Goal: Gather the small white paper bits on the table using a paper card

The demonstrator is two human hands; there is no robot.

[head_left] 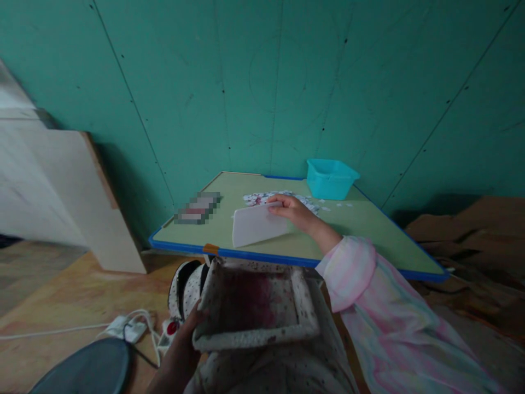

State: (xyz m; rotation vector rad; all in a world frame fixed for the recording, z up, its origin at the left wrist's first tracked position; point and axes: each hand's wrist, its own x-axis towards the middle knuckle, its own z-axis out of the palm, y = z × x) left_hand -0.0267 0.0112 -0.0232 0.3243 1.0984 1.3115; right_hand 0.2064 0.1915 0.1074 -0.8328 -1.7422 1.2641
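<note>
Gripping a stained tray [258, 340] by its left side with the left hand [186, 334], just short of the table [369, 241]'s near edge; unable to tell how far closed, with most fingers hidden. Pinching a white card [259, 225] near its upper right corner between thumb and fingers of the right hand [291, 210]; holding it tilted over the middle of the near edge, touching or not impossible to tell. Towards the left corner, a pixelated item [197, 209]. Behind the card, spread scraps [262, 198]. At the far right corner, a blue basin [331, 183].
</note>
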